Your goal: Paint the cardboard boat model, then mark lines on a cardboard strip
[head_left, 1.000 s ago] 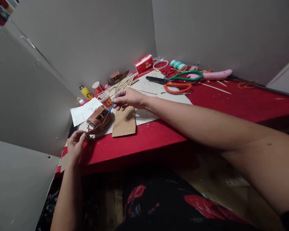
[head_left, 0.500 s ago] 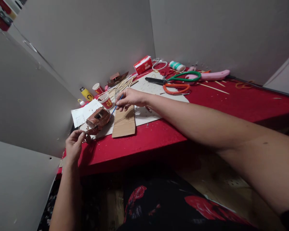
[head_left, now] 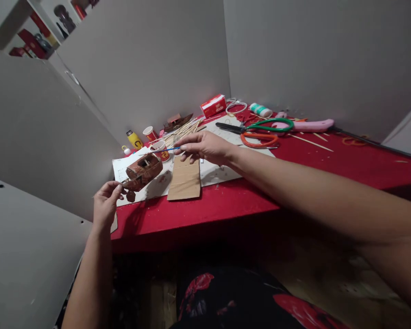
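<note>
A reddish-brown model boat (head_left: 145, 170) with a small cabin is held up by one end in my left hand (head_left: 107, 195), thumb and fingers pinched on it. It tilts above the front left of the table. My right hand (head_left: 203, 147) grips a thin paintbrush (head_left: 171, 149) with a blue handle. The brush lies almost level, its far end pointing left over the boat's cabin; whether it touches cannot be made out. Behind it a white and red paper cup (head_left: 163, 154) is partly covered. Below my right hand lies a piece of brown cardboard (head_left: 184, 185).
Thin wooden sticks (head_left: 183, 133), a second model boat (head_left: 178, 121), another paper cup (head_left: 150, 132) and a yellow bottle (head_left: 134, 139) stand towards the back. Large scissors (head_left: 256, 130) and a red tissue pack (head_left: 213, 106) lie right of them. Grey walls (head_left: 178, 59) enclose the red table (head_left: 226, 203).
The paintbrush has swung from steeply slanted beside the boat to nearly level above it. My right hand has turned with it. The whole view has shifted a little.
</note>
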The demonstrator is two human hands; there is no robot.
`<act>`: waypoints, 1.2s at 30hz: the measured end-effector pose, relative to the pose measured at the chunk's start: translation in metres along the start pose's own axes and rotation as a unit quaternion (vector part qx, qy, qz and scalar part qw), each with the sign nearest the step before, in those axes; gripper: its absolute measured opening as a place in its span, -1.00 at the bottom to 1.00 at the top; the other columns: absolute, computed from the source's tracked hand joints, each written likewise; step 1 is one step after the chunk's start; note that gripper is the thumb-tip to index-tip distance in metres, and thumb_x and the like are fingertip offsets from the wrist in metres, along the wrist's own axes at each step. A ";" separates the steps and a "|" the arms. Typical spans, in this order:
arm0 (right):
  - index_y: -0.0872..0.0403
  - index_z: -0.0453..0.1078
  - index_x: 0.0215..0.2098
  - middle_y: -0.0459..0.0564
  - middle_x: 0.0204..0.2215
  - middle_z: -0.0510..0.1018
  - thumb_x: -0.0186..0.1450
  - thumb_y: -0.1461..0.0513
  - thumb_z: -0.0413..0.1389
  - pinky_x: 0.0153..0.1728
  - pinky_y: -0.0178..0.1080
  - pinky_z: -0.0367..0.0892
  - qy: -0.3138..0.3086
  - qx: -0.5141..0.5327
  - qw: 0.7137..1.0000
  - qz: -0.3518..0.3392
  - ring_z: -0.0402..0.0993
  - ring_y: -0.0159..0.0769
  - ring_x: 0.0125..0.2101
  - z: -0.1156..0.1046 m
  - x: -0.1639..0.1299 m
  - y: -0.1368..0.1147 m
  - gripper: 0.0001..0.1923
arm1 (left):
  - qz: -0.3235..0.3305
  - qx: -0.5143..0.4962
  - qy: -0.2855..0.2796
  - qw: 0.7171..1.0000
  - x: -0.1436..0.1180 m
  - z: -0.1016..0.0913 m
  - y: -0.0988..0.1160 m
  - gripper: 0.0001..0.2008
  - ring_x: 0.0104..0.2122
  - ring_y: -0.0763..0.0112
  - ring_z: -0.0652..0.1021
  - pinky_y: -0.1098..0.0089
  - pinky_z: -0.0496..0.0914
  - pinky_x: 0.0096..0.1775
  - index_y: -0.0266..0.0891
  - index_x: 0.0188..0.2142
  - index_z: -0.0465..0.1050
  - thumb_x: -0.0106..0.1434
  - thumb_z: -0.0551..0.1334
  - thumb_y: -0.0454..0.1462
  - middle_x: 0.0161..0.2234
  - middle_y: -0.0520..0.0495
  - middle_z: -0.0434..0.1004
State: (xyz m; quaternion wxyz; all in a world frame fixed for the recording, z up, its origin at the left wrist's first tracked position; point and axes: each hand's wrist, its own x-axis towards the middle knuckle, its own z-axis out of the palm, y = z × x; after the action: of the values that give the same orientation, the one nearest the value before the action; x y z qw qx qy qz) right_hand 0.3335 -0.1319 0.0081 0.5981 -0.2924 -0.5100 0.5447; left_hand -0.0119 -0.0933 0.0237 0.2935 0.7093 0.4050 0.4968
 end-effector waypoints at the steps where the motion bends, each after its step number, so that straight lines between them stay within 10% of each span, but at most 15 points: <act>1: 0.13 0.54 -0.19 0.02 -0.32 0.68 0.23 0.36 0.21 -0.60 -0.45 0.42 0.013 0.013 1.000 -0.004 0.61 -0.40 -0.46 0.004 -0.007 -0.001 -0.83 | -0.001 -0.005 0.003 1.000 0.001 -0.001 0.003 -0.76 -0.55 0.52 0.43 0.49 0.33 -0.45 -0.27 -0.36 0.50 0.08 0.41 -0.15 -0.51 0.03 0.49; 10: 0.13 0.41 -0.24 0.03 -0.39 0.66 0.40 0.29 0.03 -0.68 -0.48 0.35 0.091 0.091 0.990 0.053 0.53 -0.46 -0.58 0.040 -0.075 0.002 -0.87 | -0.011 -0.060 0.019 0.998 0.003 -0.004 0.024 -0.73 -0.59 0.54 0.44 0.49 0.35 -0.49 -0.24 -0.37 0.49 0.02 0.45 -0.15 -0.50 0.03 0.52; 18: 0.00 0.16 -0.20 -0.15 -0.57 0.56 0.36 0.00 0.05 -0.66 -0.40 0.31 0.090 -0.094 0.991 -0.041 0.49 -0.38 -0.64 0.055 -0.109 0.028 -0.73 | 0.009 -0.093 0.001 0.996 0.002 0.009 0.045 -0.74 -0.57 0.53 0.47 0.50 0.35 -0.50 -0.23 -0.38 0.50 0.03 0.46 -0.16 -0.49 0.02 0.53; 36: 0.13 0.33 0.16 0.01 -0.49 0.61 0.44 0.18 -0.15 -0.45 -0.26 0.37 0.157 -0.462 0.853 -0.185 0.50 -0.33 -0.59 0.064 -0.120 0.057 -0.58 | -0.018 -0.169 -0.035 0.985 -0.011 0.045 0.056 -0.68 -0.50 0.50 0.51 0.48 0.40 -0.45 -0.26 -0.39 0.49 -0.05 0.50 -0.15 -0.45 0.01 0.51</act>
State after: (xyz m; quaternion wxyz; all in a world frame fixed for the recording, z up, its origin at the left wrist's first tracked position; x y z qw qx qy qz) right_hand 0.2676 -0.2460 -0.0591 0.5558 -0.5167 -0.6472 0.0726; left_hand 0.0445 -0.1320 0.0493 0.4318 0.6592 0.3176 0.5274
